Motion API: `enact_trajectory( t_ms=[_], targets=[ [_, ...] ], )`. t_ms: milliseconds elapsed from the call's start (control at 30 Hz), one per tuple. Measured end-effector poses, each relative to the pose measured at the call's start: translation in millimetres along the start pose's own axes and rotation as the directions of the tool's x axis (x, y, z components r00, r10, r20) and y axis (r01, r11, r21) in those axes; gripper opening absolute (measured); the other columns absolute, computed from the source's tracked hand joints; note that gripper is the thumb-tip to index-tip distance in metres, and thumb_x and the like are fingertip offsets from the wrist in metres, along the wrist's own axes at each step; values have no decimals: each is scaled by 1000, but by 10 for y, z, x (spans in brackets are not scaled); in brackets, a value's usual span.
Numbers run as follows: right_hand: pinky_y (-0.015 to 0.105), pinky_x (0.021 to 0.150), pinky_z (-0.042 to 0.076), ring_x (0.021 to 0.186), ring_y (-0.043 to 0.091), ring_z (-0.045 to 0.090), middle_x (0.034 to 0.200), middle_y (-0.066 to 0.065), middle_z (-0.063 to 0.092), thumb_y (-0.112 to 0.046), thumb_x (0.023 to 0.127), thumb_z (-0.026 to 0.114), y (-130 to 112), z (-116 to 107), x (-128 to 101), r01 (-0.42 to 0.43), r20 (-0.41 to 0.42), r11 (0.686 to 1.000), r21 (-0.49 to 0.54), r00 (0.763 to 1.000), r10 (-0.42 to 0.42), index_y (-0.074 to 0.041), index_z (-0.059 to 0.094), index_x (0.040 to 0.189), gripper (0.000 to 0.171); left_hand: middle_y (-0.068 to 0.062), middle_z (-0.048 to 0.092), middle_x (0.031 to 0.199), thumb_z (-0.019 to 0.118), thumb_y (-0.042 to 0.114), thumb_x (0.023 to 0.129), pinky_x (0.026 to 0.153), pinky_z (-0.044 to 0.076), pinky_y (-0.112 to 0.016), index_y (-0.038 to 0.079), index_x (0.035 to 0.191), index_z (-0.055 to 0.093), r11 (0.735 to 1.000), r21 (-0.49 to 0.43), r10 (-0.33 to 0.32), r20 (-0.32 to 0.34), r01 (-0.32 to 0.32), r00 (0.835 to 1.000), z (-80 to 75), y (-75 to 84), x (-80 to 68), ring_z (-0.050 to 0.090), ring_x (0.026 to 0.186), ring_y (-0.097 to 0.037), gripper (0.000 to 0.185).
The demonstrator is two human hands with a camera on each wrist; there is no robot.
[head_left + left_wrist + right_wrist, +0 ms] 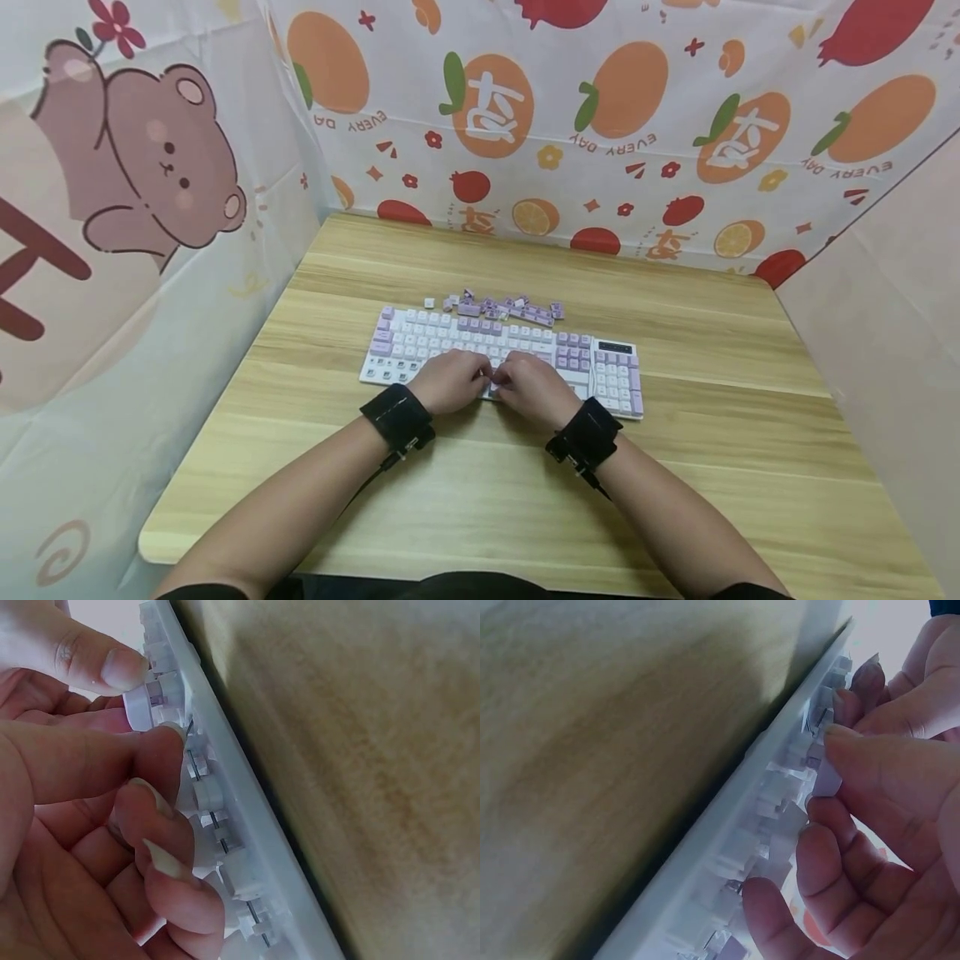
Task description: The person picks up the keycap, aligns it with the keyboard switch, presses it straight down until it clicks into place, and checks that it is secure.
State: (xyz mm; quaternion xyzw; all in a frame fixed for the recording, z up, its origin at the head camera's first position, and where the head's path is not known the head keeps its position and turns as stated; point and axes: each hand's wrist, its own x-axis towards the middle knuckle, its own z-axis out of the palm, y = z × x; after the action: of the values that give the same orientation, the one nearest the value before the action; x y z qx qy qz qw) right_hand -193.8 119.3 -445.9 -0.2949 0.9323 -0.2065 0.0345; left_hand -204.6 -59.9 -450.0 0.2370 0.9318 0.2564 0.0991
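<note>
— Where's the keyboard (420, 346)?
— On the table (675, 500), mid-front. Left hand (448, 382) fingers (127, 671) pinch a keycap (154, 701) (bottom row); right hand (531, 388) fingers curl onto neighbouring keys.

Left hand (82, 802) filling nine o'clock, fingertips (124, 669) pinching a pale keycap (154, 701) (eleven o'clock), keyboard (247, 855) edge diagonal, wooden bench (360, 750) at three o'clock
</note>
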Motion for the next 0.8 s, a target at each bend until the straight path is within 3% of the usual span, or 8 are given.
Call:
enact_trajectory(
  t_ms=[300,600,800],
  targets=[
    [25,74,52,78,10,60,86,-1,67,-11,84,74,-4,-22,8,-10,20,999,45,1000,10,-10,76,94,10,3,70,88,65,18,92,65,48,-29,17,99,74,1000,-24,0,-5,0,1000,-11,0,-5,58,71,-10,11],
    [25,66,47,72,11,53,81,-2,62,-10,84,71,-58,1,-37,54,-51,992,-112,997,-60,-11,76,89,6,3,71,88,64,19,93,67,49,-30,18,96,74,1000,-8,-3,0,3,1000,-20,21,-2,58,72,-11,10],
    [23,70,50,75,10,57,84,-1,65,-9,84,72,-62,38,-51,47,-59,993,-111,997,-54,-10,77,96,12,1,72,92,62,18,94,68,49,-29,17,98,74,1000,-16,-2,2,2,1000,-34,7,-8,59,73,-12,12]
  ],
)
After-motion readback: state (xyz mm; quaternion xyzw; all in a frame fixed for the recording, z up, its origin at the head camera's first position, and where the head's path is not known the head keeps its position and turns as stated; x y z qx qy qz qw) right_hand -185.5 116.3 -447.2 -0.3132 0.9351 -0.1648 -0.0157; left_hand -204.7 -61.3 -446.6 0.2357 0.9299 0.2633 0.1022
